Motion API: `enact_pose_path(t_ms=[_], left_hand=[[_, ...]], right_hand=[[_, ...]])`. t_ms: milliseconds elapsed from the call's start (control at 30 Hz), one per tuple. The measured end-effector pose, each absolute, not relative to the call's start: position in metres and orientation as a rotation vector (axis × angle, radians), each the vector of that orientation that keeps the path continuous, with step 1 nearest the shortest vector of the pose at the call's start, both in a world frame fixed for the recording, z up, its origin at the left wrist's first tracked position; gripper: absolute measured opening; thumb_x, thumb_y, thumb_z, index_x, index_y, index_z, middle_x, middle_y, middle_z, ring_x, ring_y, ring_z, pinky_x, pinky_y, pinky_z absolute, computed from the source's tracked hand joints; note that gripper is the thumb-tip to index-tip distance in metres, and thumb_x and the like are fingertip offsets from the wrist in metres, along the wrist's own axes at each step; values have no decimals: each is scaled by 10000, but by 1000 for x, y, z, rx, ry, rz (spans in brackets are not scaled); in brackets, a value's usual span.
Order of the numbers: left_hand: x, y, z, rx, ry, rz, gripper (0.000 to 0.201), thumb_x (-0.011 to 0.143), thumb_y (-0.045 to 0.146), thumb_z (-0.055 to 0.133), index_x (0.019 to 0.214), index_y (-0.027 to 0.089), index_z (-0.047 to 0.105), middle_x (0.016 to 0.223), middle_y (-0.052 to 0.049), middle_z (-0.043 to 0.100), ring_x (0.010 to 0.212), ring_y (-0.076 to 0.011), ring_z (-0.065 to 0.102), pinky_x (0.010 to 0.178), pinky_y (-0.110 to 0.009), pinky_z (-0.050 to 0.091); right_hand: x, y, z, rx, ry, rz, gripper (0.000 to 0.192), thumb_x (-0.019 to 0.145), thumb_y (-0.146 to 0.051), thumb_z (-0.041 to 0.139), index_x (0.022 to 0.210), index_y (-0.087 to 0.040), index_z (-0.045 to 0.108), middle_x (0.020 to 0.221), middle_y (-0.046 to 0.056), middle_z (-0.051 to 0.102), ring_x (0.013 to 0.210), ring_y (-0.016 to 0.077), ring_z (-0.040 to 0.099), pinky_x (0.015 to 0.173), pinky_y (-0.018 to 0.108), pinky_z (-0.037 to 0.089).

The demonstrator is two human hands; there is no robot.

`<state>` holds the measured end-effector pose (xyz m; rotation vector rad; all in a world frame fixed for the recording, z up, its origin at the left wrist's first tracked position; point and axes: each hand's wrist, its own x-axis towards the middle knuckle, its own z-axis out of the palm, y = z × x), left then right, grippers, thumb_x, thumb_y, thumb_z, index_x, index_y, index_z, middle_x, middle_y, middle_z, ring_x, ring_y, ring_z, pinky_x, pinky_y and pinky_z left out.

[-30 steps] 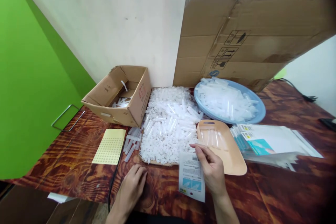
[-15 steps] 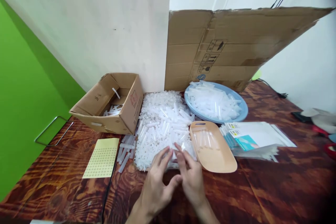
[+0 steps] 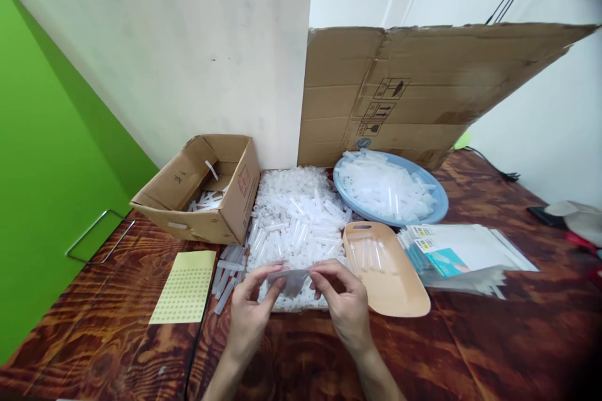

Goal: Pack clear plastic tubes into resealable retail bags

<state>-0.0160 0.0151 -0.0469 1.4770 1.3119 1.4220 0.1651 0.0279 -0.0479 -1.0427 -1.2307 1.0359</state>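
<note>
Both forearms are reaching up from the bottom edge over the wooden table, the wrists angling inward so the hands meet near the middle. The left hand is pinching one edge of a small clear pouch between thumb and fingertips, and the right hand is pinching the opposite edge, its fingers curling down over the top; both grips are closed on the pouch, which is hanging stretched between them just above the table's near side.

Just behind the pouch, a heap of small translucent tubes is lying on the table. A beige tray is sitting just right of the right hand, with a stack of printed packets beyond it. A yellow sticker sheet is lying to the left. Farther back, an open cardboard box and a blue basin of tubes are sitting before a leaning cardboard sheet.
</note>
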Motion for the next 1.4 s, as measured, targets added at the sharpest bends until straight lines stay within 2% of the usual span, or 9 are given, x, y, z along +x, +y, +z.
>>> enact_pose_path(t_ms=[67, 200, 300, 500, 700, 800, 900, 1100, 1400], left_hand=[[-20, 19, -49, 1578, 1329, 1526, 138, 890, 254, 723, 1024, 232, 747, 1070, -64, 760, 1073, -243, 691, 982, -401, 546], [-30, 20, -51, 1747, 1307, 1582, 159, 907, 169, 691, 999, 266, 777, 959, -36, 749, 890, -186, 701, 791, -302, 572], [-32, 18, -53, 1730, 1245, 1553, 149, 922, 171, 665, 997, 245, 770, 960, -51, 742, 869, -189, 709, 743, -292, 583], [-32, 13, -73, 1706, 1183, 1655, 162, 864, 107, 712, 954, 236, 749, 945, -50, 740, 893, -204, 710, 791, -326, 589], [-41, -13, -95, 1565, 1342, 1357, 48, 850, 213, 738, 821, 206, 775, 945, -78, 714, 908, -221, 700, 762, -294, 588], [-36, -33, -103, 1310, 1380, 1232, 122, 831, 298, 753, 802, 182, 777, 996, -99, 684, 928, -238, 701, 762, -291, 594], [-26, -51, -109, 999, 1375, 1156, 199, 798, 359, 778, 815, 162, 769, 899, -90, 712, 818, -228, 715, 741, -294, 594], [-22, -63, -119, 850, 1513, 1031, 231, 701, 374, 840, 680, 155, 771, 789, -81, 759, 784, -221, 697, 743, -260, 546], [-15, -68, -121, 629, 1495, 1008, 355, 708, 481, 823, 769, 137, 763, 753, -76, 769, 735, -205, 703, 726, -251, 547]], right_hand=[[166, 28, -44, -1027, -1252, 990, 80, 931, -271, 674, 909, -213, 725, 853, 32, 680, 655, 158, 652, 589, 271, 549], [169, 26, -44, -1057, -1283, 815, 79, 942, -220, 651, 945, -233, 729, 940, 45, 723, 836, 199, 706, 736, 302, 575], [171, 22, -50, -1050, -1322, 785, 72, 917, -209, 681, 946, -241, 738, 965, 56, 747, 946, 230, 704, 807, 327, 573], [174, 12, -67, -1096, -1311, 854, 101, 911, -217, 696, 844, -240, 768, 886, 56, 768, 866, 230, 716, 835, 353, 556], [183, -11, -95, -1146, -1246, 1001, 85, 840, -248, 776, 757, -230, 788, 786, 39, 684, 745, 188, 655, 670, 274, 520], [180, -30, -114, -1134, -1032, 1299, 122, 845, -289, 775, 765, -197, 763, 701, 31, 672, 652, 179, 658, 630, 280, 537], [172, -47, -128, -1130, -707, 1516, 196, 804, -343, 817, 799, -167, 732, 687, 45, 702, 587, 190, 687, 563, 287, 569], [169, -63, -141, -1199, -565, 1549, 297, 751, -365, 862, 695, -144, 673, 673, 41, 707, 562, 178, 705, 539, 264, 595], [169, -70, -154, -1288, -628, 1502, 273, 824, -378, 802, 777, -160, 644, 702, 49, 731, 546, 171, 695, 550, 266, 594]])
